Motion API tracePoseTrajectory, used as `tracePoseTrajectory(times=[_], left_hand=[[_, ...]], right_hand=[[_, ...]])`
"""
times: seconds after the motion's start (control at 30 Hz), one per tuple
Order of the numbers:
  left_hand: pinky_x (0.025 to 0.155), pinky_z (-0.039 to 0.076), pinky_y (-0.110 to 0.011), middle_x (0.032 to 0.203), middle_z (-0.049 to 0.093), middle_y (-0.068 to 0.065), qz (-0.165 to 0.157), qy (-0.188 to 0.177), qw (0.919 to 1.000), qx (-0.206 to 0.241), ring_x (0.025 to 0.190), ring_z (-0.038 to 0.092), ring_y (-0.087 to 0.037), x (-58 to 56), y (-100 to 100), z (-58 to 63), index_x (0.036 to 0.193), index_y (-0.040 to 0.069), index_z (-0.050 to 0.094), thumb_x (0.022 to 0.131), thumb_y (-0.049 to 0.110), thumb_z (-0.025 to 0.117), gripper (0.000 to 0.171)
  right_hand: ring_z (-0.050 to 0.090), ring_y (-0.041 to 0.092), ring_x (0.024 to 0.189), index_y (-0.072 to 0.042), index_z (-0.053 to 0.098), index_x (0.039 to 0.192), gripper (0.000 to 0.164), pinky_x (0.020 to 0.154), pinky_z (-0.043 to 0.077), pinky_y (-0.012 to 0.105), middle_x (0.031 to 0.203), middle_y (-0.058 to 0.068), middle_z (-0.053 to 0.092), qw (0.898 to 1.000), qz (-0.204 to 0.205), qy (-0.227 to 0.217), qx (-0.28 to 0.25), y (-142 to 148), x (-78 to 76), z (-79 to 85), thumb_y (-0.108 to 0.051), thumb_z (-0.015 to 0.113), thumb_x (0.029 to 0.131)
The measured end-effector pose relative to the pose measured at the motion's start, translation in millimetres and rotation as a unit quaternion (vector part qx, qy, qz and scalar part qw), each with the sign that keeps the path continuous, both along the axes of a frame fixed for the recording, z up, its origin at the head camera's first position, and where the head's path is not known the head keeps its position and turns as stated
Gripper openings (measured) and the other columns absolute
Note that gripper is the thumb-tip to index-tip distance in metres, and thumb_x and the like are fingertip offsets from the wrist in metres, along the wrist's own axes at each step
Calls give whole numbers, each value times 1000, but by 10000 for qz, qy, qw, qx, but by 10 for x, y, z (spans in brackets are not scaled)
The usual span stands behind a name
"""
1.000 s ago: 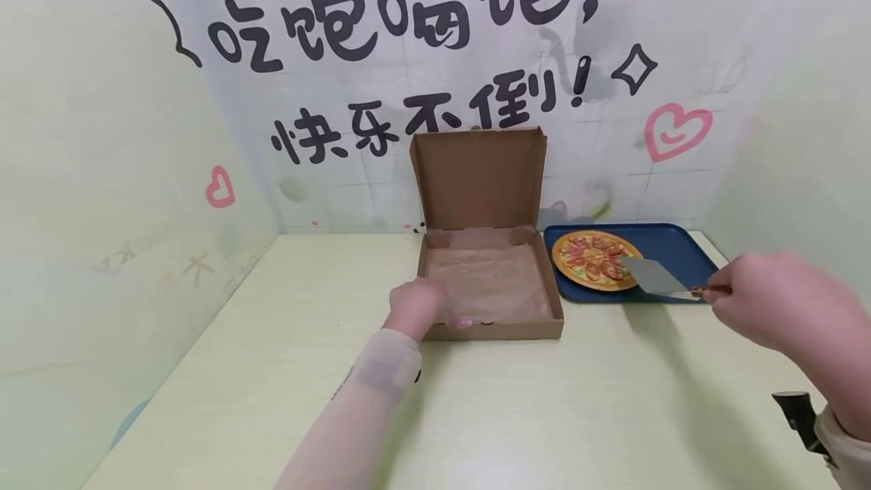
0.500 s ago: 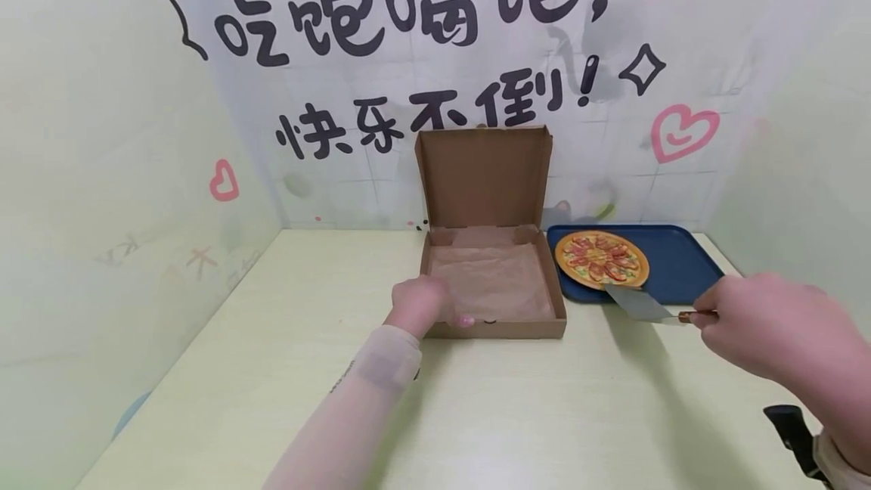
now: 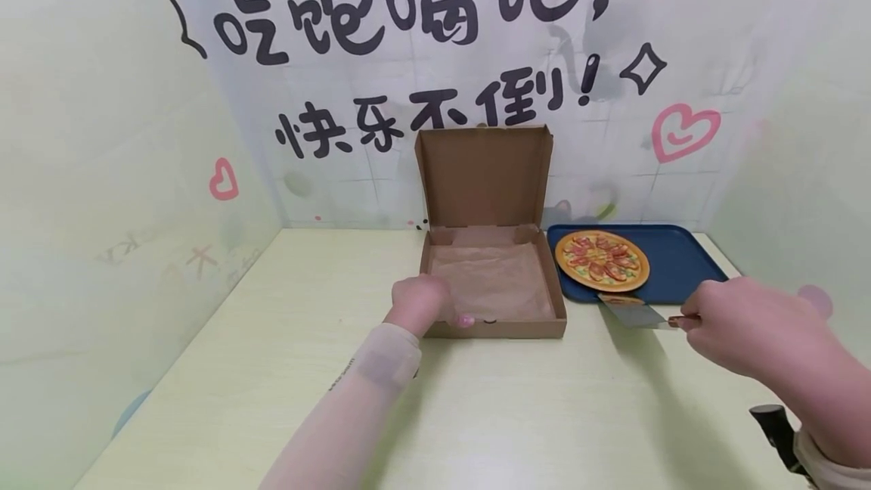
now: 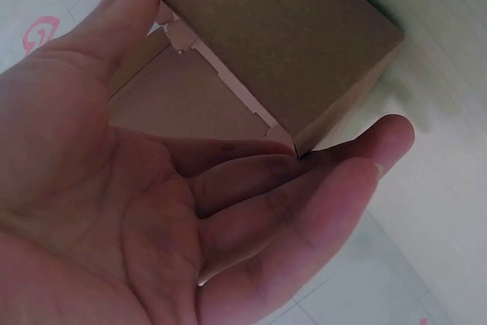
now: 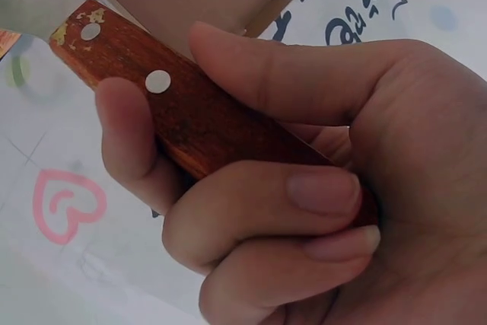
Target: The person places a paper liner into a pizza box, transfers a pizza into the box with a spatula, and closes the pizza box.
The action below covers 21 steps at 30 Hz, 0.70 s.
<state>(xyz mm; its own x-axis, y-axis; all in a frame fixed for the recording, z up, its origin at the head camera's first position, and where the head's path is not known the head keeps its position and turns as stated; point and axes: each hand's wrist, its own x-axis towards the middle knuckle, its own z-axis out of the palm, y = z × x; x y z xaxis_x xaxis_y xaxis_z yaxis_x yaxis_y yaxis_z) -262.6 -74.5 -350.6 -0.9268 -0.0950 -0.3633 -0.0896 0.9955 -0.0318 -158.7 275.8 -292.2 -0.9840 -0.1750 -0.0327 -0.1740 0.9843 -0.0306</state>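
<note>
My left hand (image 3: 420, 301) is at the front left corner of an open cardboard pizza box (image 3: 517, 330) lined with brown paper. The left wrist view shows its fingers nearly straight, lying along one side of the corner, with the thumb spread along another wall. My right hand (image 3: 742, 331) grips a spatula by its riveted wooden handle (image 5: 190, 112). The spatula's flat metal blade (image 3: 634, 314) points left, just in front of a pizza (image 3: 602, 259) and over the tray's near edge. That pizza lies on the left part of a blue tray (image 3: 680, 263).
The box lid (image 3: 486, 176) stands upright against the back wall (image 3: 340, 195), which carries large black lettering. The tray sits directly right of the box. Side walls bound the pale table (image 3: 476, 414) on the left and right.
The spatula blade has moved from over the pizza's right edge toward me and slightly left, to the front of the pizza. The left hand keeps its place at the box; the view has shifted slightly.
</note>
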Motion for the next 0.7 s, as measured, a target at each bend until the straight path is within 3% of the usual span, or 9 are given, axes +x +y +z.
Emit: tracePoseTrajectory(times=[0.17,0.3,0.57,0.7], left_hand=[[96,52,-39,125,72,-1,-82,60,9999,-37,99,63,-20,-8,-16,-23,131,18,73,80,79,76,80],[95,53,-39,124,72,-2,-99,93,9999,-34,100,63,-20,-10,-30,-32,131,18,73,80,80,76,81],[98,52,-40,121,73,-1,-100,37,9999,-26,98,63,-19,-11,-34,-32,131,17,73,80,79,75,80],[96,53,-39,120,73,0,-146,19,9999,-82,98,63,-18,-8,-33,-22,130,18,73,81,80,74,80]], right_hand=[[40,15,61,-26,60,63,37,57,26,32,59,-7,44,9998,130,-2,-144,-26,-37,-21,-15,58,98],[35,14,59,-23,45,57,42,56,22,32,59,-8,35,9994,239,103,-222,-85,-40,-38,-12,57,95],[48,15,61,-24,72,71,30,57,35,32,62,-6,55,9991,271,-304,-110,-105,-151,-48,-19,65,100],[48,15,60,-24,73,70,29,55,37,33,60,-5,55,9994,239,-203,-125,-111,-171,-76,-20,68,99]])
